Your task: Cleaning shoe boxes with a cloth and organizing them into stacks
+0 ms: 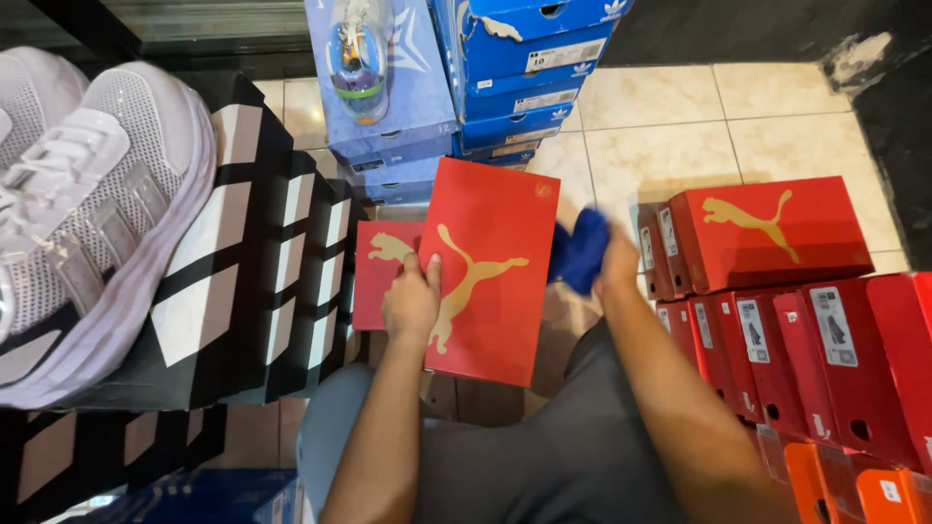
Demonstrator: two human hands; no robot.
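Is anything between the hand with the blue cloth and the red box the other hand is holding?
Nothing visible. The right hand holds the blue cloth just beside the red box, right of its edge. The left hand rests on the box's lid.

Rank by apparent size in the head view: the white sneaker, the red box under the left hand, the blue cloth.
1. White sneaker, though nearness to the camera inflates it
2. Red box under the left hand
3. Blue cloth in the right hand

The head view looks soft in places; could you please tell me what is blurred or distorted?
Head view: the blue cloth and right hand are motion-blurred; the left hand on the red box is sharp; the near white shoe bulges large at the wide-angle edge.
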